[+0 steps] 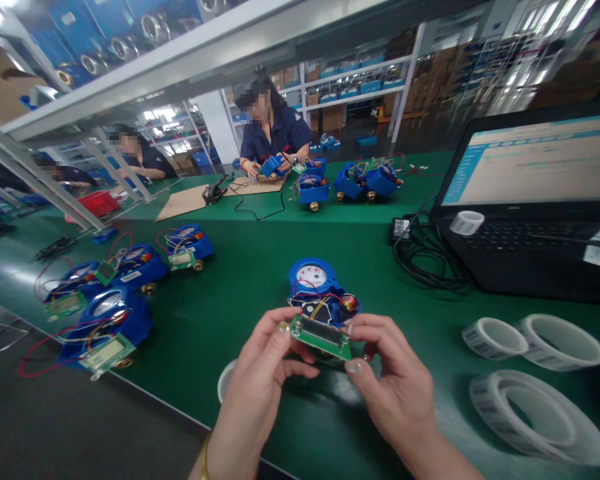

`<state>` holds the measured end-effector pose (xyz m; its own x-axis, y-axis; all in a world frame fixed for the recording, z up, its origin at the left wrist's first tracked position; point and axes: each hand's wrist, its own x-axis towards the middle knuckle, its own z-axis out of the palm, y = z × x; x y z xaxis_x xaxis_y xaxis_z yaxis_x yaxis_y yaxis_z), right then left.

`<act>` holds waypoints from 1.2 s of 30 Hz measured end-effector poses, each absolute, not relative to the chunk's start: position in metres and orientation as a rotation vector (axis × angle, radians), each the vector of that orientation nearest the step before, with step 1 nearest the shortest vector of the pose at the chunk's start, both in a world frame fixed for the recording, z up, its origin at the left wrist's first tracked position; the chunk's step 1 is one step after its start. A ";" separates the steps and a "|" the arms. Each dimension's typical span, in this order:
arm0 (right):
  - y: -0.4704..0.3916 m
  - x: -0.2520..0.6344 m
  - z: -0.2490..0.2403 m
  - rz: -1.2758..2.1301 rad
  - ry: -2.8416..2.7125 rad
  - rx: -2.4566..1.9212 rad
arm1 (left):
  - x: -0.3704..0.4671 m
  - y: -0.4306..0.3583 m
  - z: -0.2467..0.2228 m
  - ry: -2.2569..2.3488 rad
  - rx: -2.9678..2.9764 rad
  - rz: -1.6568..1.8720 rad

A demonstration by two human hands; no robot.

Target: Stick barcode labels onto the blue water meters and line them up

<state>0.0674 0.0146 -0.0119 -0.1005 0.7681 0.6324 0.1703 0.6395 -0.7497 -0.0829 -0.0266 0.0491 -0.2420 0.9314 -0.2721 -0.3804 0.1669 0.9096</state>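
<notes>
Between my two hands I hold a green circuit board (325,339) with a dark strip along its top, tilted toward me. My left hand (267,360) pinches its left end between thumb and fingers. At the right end, the fingers and thumb of my right hand (393,370) close on the board's edge. Just behind it on the green table sits a blue water meter (313,275) with a round white dial, its housing uncovered. Red, yellow and black wires (320,307) show inside, beside a round orange-red part (349,303). My fingers and the board cover the meter's near side.
Several blue meters (115,310) with dangling boards stand at the left. Label rolls (540,417), a black laptop (525,233) and a coiled cable (430,260) lie at the right. Another roll (226,381) is partly behind my left hand. Across the table a co-worker (275,133) handles a blue meter.
</notes>
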 end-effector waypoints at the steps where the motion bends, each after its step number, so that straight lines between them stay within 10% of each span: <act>1: 0.016 0.068 -0.012 0.627 -1.599 -0.790 | -0.081 -0.025 0.050 1.250 0.642 1.393; 36: 0.018 0.068 -0.003 0.778 -1.610 -0.842 | -0.081 -0.034 0.036 1.342 0.705 1.564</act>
